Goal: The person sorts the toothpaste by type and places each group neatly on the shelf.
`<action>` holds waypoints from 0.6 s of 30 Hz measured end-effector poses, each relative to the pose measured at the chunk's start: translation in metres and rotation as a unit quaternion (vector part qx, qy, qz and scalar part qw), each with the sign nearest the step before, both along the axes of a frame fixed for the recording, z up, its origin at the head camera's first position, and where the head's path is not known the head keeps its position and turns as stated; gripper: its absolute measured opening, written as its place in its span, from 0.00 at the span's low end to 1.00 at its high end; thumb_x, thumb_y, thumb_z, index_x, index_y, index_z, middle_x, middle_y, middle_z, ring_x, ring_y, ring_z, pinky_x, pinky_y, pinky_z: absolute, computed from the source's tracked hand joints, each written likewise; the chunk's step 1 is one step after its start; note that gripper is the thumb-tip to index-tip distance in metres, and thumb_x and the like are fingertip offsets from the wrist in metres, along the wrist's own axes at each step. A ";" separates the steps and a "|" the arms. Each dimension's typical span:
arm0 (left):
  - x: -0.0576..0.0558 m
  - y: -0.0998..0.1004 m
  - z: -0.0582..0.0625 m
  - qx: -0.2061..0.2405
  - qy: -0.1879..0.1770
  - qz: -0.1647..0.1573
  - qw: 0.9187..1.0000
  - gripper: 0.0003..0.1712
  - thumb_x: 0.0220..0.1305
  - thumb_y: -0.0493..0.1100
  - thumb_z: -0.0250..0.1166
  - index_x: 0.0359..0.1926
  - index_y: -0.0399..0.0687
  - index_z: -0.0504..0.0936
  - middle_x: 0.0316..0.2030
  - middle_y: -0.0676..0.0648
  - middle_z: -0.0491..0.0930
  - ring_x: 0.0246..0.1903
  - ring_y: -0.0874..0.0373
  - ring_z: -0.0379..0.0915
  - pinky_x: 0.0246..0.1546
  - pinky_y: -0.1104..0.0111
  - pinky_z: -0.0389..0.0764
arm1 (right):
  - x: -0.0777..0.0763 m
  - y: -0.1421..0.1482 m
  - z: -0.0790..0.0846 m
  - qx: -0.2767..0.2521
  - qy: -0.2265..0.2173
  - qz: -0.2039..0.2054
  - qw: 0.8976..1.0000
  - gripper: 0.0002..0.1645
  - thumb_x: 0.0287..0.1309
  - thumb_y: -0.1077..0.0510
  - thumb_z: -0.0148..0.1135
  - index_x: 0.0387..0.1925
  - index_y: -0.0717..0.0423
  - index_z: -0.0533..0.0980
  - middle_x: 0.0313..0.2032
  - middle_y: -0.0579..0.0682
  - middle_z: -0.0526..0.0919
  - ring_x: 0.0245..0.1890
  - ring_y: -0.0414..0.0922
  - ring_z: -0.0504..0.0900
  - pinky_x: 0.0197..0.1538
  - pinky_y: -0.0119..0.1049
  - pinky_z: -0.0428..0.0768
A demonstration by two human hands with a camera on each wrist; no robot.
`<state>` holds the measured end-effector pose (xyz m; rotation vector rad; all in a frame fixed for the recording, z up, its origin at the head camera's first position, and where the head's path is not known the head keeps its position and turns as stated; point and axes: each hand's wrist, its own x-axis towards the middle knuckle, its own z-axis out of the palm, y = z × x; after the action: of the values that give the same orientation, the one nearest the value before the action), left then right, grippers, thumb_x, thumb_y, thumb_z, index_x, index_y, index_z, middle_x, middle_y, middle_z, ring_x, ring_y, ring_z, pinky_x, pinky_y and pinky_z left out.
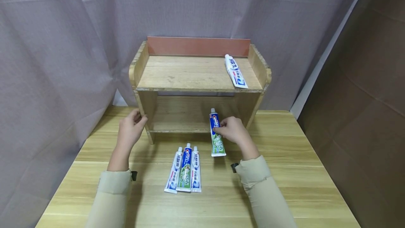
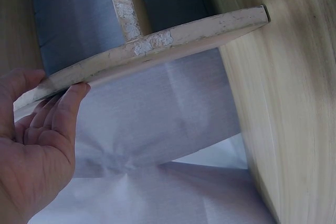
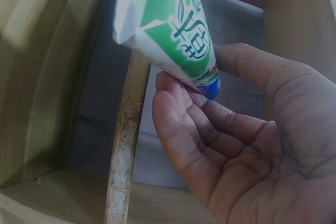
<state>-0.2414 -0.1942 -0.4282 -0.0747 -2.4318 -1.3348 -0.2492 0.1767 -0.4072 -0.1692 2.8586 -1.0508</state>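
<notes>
My right hand (image 1: 233, 129) pinches a blue and green Crest toothpaste tube (image 1: 216, 133), cap pointing away, in front of the wooden shelf's (image 1: 196, 115) lower board. Seen from the right wrist, its green and white tail end (image 3: 173, 30) rises above the thumb and fingers. With thumb and fingers on either side, my left hand (image 1: 131, 126) holds the edge of the shelf's left side panel (image 2: 157, 43). On the table before the shelf lie three tubes side by side: a white toothpaste tube (image 1: 174, 171), a Crest tube (image 1: 185, 168) and another white tube (image 1: 195, 171).
Another white toothpaste tube (image 1: 235, 71) lies on the right part of the shelf's top board (image 1: 183, 73). A reddish back strip (image 1: 199, 46) runs behind that board. Grey curtain (image 1: 63, 45) hangs behind the wooden table (image 1: 284, 185), and a brown one (image 1: 364, 80) on the right.
</notes>
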 end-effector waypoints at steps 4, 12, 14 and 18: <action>0.000 0.000 0.001 0.001 0.000 0.000 1.000 0.20 0.71 0.46 0.61 0.57 0.38 0.80 0.52 0.34 0.82 0.52 0.41 0.82 0.53 0.52 0.83 | -0.004 0.000 0.001 0.001 -0.005 0.000 1.000 0.19 0.58 0.48 0.71 0.34 0.62 0.83 0.24 0.51 0.85 0.25 0.46 0.82 0.27 0.36 0.80; 0.000 0.001 0.001 0.002 -0.002 0.000 1.000 0.19 0.71 0.46 0.61 0.56 0.39 0.80 0.53 0.35 0.82 0.53 0.42 0.82 0.54 0.52 0.83 | -0.019 0.003 0.007 0.020 0.006 0.000 1.000 0.19 0.58 0.47 0.70 0.33 0.62 0.84 0.26 0.53 0.87 0.24 0.46 0.83 0.29 0.37 0.82; 0.000 0.001 0.001 0.002 -0.003 -0.001 1.000 0.19 0.71 0.46 0.61 0.56 0.39 0.80 0.53 0.35 0.82 0.53 0.42 0.82 0.54 0.52 0.83 | -0.022 0.004 0.008 0.019 0.006 0.000 1.000 0.20 0.58 0.48 0.70 0.35 0.63 0.84 0.26 0.53 0.86 0.24 0.46 0.83 0.29 0.38 0.84; 0.001 0.000 0.001 0.002 -0.003 -0.002 1.000 0.19 0.71 0.45 0.61 0.56 0.38 0.80 0.53 0.34 0.82 0.53 0.41 0.81 0.54 0.52 0.83 | -0.027 0.006 0.010 0.019 0.001 -0.002 1.000 0.23 0.57 0.48 0.71 0.39 0.66 0.84 0.28 0.53 0.87 0.25 0.46 0.84 0.31 0.39 0.85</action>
<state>-0.2408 -0.1939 -0.4274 -0.0747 -2.4345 -1.3428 -0.2760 0.1826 -0.3972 -0.1630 2.8789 -0.9963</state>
